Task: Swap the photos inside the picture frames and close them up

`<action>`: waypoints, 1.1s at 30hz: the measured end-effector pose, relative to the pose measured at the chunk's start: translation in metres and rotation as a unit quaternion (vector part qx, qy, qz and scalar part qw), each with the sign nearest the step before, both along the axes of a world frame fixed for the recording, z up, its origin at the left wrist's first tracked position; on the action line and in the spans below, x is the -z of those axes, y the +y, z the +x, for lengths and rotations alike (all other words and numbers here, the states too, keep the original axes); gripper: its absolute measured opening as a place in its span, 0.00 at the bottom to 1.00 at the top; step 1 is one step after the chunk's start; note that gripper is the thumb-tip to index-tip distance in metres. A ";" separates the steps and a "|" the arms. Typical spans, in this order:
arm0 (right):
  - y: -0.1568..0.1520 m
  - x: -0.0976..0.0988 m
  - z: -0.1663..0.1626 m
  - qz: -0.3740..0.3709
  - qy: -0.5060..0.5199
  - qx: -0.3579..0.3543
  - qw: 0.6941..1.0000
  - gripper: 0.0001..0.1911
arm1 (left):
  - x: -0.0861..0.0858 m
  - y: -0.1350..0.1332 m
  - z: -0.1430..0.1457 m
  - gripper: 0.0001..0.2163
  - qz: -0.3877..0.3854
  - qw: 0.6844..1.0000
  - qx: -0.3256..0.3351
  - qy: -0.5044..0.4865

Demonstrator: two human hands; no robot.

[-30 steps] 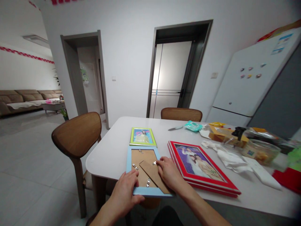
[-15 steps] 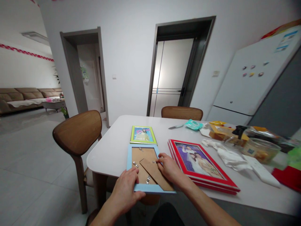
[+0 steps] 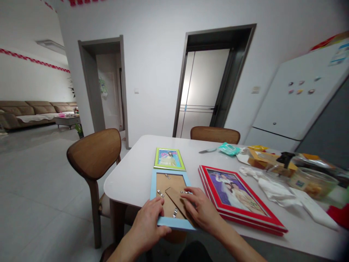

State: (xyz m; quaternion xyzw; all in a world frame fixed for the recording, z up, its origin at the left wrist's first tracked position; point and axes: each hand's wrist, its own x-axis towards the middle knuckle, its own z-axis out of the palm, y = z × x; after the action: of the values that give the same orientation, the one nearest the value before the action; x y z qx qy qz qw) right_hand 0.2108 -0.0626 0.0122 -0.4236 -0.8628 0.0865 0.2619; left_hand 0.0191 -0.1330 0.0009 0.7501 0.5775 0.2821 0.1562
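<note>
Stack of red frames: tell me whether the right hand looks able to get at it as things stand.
Probably yes. The right hand, over the back of the blue frame, is close beside the stack of red frames, and nothing visible stands between them.

A home: a table (image 3: 128, 178) at lower centre, a wooden chair (image 3: 96, 153) left of it, a sofa (image 3: 40, 108) at far left, a fridge (image 3: 289, 109) (dotted with magnets (image 3: 300, 91)) at the right
</note>
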 end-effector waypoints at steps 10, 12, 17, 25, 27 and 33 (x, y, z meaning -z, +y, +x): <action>-0.034 -0.009 -0.009 -0.012 -0.054 -0.135 0.989 0.14 | 0.003 0.001 -0.002 0.12 0.002 1.000 0.009 -0.014; -0.033 -0.008 -0.008 -0.014 -0.053 -0.135 0.989 0.14 | 0.003 0.000 -0.002 0.12 0.002 1.000 0.006 -0.017; -0.035 -0.013 -0.007 -0.027 -0.043 -0.131 0.990 0.15 | 0.005 0.001 -0.002 0.12 -0.001 0.999 0.004 -0.033; -0.001 -0.008 -0.043 -0.011 -0.030 -0.093 0.995 0.15 | 0.007 0.004 -0.003 0.12 0.002 0.998 -0.001 -0.062; 0.009 -0.004 -0.053 -0.007 -0.052 -0.085 0.995 0.15 | 0.006 0.004 -0.004 0.12 0.008 0.998 0.004 -0.065; 0.018 -0.001 -0.062 0.019 -0.121 -0.107 0.987 0.10 | 0.008 0.004 -0.006 0.13 0.006 0.996 0.008 -0.086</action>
State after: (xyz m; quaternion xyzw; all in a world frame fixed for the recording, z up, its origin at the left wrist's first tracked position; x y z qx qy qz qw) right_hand 0.1491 -0.0445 0.0133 -0.3314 -0.9298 0.0457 0.1533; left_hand 0.0131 -0.1294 -0.0073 0.7288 0.5539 0.3477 0.2031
